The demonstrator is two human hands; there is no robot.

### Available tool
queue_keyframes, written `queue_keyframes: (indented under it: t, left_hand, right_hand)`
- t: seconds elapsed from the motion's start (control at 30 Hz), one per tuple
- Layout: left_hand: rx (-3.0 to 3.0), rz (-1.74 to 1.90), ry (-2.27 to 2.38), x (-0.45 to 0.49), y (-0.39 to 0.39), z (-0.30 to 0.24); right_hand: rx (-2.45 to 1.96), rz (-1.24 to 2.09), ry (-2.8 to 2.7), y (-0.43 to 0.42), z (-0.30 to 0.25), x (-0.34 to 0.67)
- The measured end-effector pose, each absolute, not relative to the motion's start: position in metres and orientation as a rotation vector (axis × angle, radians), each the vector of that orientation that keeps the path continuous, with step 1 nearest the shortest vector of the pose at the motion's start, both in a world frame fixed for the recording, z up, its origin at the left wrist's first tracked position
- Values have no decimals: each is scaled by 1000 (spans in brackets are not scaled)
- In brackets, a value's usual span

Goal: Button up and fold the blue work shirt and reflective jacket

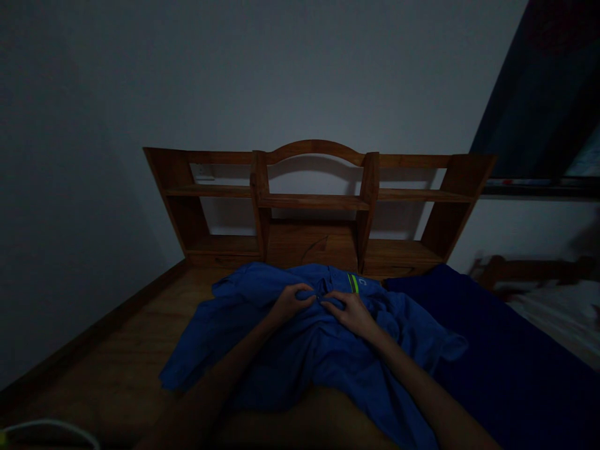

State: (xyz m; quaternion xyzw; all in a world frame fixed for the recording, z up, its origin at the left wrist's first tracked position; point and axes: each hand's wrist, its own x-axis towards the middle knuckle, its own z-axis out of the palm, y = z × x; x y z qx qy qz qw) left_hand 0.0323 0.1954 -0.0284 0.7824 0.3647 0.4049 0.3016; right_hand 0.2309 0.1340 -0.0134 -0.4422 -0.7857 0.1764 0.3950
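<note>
A blue short-sleeved shirt (300,350) lies spread on a wooden bed platform (122,362), its collar with a green stripe (354,282) pointing toward the headboard. My left hand (291,301) pinches the fabric near the collar. My right hand (349,310) pinches the fabric just beside it. The fingertips of both hands nearly meet at the shirt's front opening. Both forearms reach in from the bottom edge.
A wooden headboard with open shelves (314,203) stands against the pale wall. A dark blue sheet or mattress (506,362) covers the right part of the bed. A white object (47,431) shows at the bottom left corner. The room is dim.
</note>
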Motion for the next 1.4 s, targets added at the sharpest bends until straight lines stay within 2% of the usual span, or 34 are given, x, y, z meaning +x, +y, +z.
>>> queue_keyframes:
  t: [0.23, 0.43, 0.67, 1.03, 1.4]
  left_hand:
    - [2137, 1159, 1009, 40, 193, -36]
    - [2146, 1046, 870, 33, 190, -26]
    - [2173, 1082, 1035, 39, 188, -32]
    - [2067, 847, 877, 28, 198, -23]
    - [1810, 883, 949, 30, 192, -21]
  right_hand:
    - [-1146, 425, -1996, 134, -16, 230]
    - [-1258, 325, -1997, 138, -20, 232]
    - [-1321, 224, -2001, 139, -23, 230]
    - [-1232, 393, -1881, 143, -25, 230]
    - [-1161, 595, -1697, 152, -26, 232]
